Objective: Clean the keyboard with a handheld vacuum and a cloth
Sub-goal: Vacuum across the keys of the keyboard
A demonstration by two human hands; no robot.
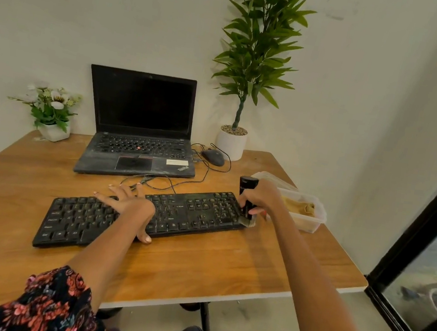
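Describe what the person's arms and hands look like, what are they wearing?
Both forearms are bare. The sleeves, pushed up near the elbows, are dark fabric with a red-orange floral print. The left hand shows pale nails; no rings or watch are visible on it or the right hand.

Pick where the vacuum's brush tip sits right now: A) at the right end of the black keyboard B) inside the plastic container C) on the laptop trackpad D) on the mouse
A: the right hand grips the handheld vacuum upright, its brush tip down at the right end of the keyboard, while the left hand rests flat on the keys.
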